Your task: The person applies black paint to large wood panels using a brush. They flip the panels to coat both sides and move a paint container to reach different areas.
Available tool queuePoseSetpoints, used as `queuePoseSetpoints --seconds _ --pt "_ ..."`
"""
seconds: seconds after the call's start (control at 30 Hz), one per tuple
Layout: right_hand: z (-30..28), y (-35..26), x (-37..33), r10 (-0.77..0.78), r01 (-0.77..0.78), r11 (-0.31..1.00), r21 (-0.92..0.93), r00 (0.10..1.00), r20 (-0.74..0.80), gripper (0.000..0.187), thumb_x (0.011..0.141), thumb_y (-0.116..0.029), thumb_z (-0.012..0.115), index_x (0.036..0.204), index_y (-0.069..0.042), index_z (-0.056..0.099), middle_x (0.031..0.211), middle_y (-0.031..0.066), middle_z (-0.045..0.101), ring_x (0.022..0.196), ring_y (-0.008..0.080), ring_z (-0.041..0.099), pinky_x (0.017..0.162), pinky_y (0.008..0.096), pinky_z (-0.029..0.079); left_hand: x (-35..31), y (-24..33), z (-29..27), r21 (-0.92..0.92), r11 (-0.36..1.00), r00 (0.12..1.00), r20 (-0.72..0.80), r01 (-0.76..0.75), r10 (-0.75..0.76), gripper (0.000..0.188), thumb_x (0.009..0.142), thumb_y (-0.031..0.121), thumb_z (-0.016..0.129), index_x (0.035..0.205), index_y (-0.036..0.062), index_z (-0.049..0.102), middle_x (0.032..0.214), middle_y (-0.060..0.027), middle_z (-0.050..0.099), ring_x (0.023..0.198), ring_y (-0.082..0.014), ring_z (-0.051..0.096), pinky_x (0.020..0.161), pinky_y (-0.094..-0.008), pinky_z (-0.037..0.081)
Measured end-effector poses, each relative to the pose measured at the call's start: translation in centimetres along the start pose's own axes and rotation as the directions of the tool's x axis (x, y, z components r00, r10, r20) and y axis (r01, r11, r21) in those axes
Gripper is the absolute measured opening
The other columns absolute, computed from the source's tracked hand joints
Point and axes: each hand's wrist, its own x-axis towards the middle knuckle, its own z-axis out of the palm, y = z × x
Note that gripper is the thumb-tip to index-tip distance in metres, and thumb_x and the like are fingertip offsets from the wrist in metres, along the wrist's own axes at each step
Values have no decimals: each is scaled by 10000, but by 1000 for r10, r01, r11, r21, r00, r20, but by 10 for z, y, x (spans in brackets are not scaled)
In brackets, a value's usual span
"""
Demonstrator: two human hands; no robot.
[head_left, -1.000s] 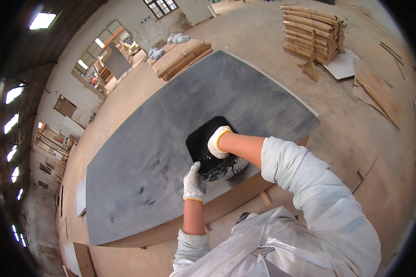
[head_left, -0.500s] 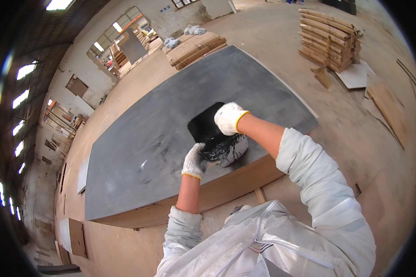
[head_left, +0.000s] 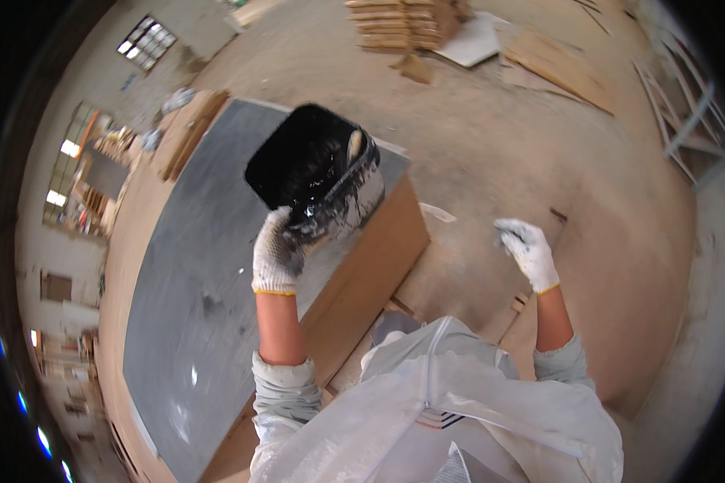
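A square black bucket, its wall streaked with white and wet black paint, tilts over the dark grey panel top. My left hand, in a white knit glove with smudges, grips its near lower edge. Wet black paint glistens inside, and a short pale handle-like piece leans at the right rim; its lower end is hidden. My right hand, gloved with dark-stained fingers, hangs off to the right over the floor. It is away from the bucket, with loosely bent fingers and nothing visible in them.
The panel top sits on a box-like body with a wooden side. Stacked brown boards, a white sheet and flat cardboard lie beyond. At the far right stands a metal frame. Small scraps lie on the floor.
My right hand has left the bucket and swung out to the right. The bucket looks larger and higher in my left hand. The view has turned to the right.
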Motion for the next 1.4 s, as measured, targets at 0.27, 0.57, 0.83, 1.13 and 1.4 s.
queuePoseSetpoints --seconds 0.27,0.57,0.83,1.13,1.4 --pt "-44 157 -210 600 -564 798 214 703 -382 321 979 -67 597 1273 -8 712 860 62 757 633 91 599 580 264 494 149 -114 143 -72 959 918 318 273 -238 297 940 197 665 1190 38 640 1181 -201 737 1075 -418 711 959 -664 573" --pt "1 183 -259 841 -628 538 563 349 -415 345 927 -65 614 1249 9 714 845 82 759 603 96 595 533 251 482 289 -362 232 -134 832 831 250 538 -497 338 937 68 639 1264 -13 624 1315 -213 678 1162 -451 654 1027 -667 524" --pt "-22 176 -237 978 -855 170 490 84 -191 376 914 -43 598 1268 39 697 881 102 761 658 127 633 592 256 525 405 -619 148 62 890 884 -167 452 -437 269 869 -11 719 1126 -5 643 1036 -121 719 881 -274 717 768 -404 613" --pt "-127 204 -79 991 -921 -66 384 -106 -84 394 960 -47 581 1330 69 646 887 100 758 668 115 618 615 252 508 492 -783 21 15 802 772 -285 597 -569 294 910 -27 634 1197 28 602 1077 -132 695 901 -329 708 713 -542 630" --pt "-141 259 26 998 -952 -23 305 -39 -47 349 994 -50 584 1321 53 652 947 94 752 765 109 647 697 250 528 485 -848 -67 -129 820 756 -330 557 -565 333 932 -72 606 1258 -14 568 1150 -158 692 1001 -343 714 861 -538 634"
